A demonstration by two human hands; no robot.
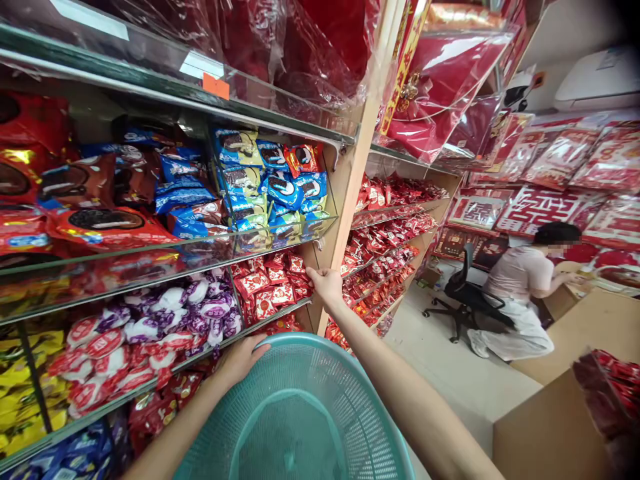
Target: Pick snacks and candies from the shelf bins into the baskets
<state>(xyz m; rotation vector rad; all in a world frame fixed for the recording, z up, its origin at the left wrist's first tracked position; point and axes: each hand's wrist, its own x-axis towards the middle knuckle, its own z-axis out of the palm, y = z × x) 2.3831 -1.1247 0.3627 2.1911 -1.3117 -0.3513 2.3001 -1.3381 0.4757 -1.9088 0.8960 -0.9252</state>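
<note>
A teal plastic basket (295,427) with mesh sides is below me, nothing lying in it. My left hand (243,360) grips its rim on the left side, fingertips over the edge. My right hand (327,288) reaches past the basket to the shelf's right end, beside small red-and-white candy packets (270,287). Its fingers are curled together at the packets; what they pinch, if anything, is hidden. Left of those packets lie purple-and-white wrapped candies (180,303) and red-and-white wrapped ones (107,353).
Glass-fronted shelves hold blue cookie packs (285,190) and red cookie packs (110,227). A wooden upright (357,180) separates further shelves of red packets (385,230). At the right, a person (520,287) sits by a black chair (463,287); cardboard boxes (545,427) stand nearer.
</note>
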